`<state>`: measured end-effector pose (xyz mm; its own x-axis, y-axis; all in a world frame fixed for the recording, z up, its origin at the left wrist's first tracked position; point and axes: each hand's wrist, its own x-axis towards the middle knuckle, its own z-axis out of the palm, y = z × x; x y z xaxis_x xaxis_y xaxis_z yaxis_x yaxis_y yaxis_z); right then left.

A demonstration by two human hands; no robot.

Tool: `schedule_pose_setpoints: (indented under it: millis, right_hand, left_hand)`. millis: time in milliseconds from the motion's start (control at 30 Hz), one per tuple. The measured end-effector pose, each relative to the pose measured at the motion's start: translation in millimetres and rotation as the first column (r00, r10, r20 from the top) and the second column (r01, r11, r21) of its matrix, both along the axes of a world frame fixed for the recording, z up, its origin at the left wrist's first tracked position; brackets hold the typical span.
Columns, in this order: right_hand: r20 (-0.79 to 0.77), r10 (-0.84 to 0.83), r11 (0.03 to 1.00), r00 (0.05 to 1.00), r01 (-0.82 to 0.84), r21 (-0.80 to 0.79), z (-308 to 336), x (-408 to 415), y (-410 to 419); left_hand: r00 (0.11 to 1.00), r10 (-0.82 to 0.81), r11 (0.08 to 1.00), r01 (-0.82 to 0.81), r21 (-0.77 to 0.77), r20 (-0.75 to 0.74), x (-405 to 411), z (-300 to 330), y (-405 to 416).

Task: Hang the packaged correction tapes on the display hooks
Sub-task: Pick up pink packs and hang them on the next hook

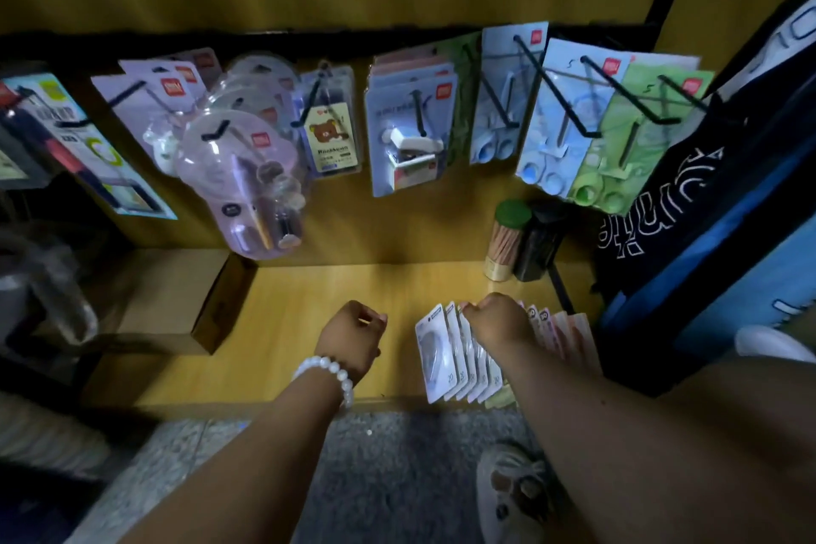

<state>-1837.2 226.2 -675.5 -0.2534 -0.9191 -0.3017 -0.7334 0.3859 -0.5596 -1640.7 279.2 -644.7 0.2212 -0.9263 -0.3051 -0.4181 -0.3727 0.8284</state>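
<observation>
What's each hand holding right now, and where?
Right hand pinches the top edge of a correction tape pack in the fanned row. Left hand holds nothing visible.

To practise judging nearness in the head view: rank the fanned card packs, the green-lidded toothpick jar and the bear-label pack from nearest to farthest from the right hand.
1. Fanned card packs, under the right hand.
2. Green-lidded toothpick jar, on the shelf just beyond it.
3. Bear-label pack, hanging up-left on a hook.

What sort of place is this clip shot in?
Most likely a small stationery shop. Black display hooks on a wooden wall carry blister-packed goods, and the right hand rests on a fanned stack of carded packs on the shelf below.
</observation>
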Motion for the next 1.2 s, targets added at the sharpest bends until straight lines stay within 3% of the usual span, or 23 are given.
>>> schedule_pose_setpoints:
  millis: [300,533,833,1067,1133,1200]
  right_hand:
    - [-0.073,0.000,0.995,0.997,0.008,0.097,-60.5,18.3,-12.4]
    - [-0.247,-0.055,0.997,0.967,0.066,0.036,-80.5,29.2,-16.7]
    - [-0.330,-0.123,0.992,0.936,0.119,-0.031,-94.9,35.6,-23.8]
    - [-0.151,-0.040,0.999,0.988,0.040,-0.002,-90.0,46.3,-25.0]
    - [-0.282,-0.075,0.990,0.956,0.038,-0.133,-92.1,53.4,-23.6]
    - [-0.352,-0.065,0.989,0.934,0.013,-0.146,-93.8,57.0,-22.5]
  left_hand:
    - [1.000,0.029,0.994,-0.029,0.101,0.005,-0.3,-55.8,-16.8]
    - [1.000,0.026,0.990,-0.026,0.137,0.003,-0.1,-79.1,-16.6]
    - [1.000,0.019,0.982,-0.023,0.186,0.021,0.8,-95.2,-15.0]
    - [0.999,0.018,0.982,-0.024,0.188,0.035,1.2,-99.2,-13.7]
    - [0.999,0.020,0.981,-0.026,0.190,0.030,1.5,-99.1,-12.4]
    - [0.999,0.019,0.982,-0.025,0.190,0.034,2.4,-99.6,-10.8]
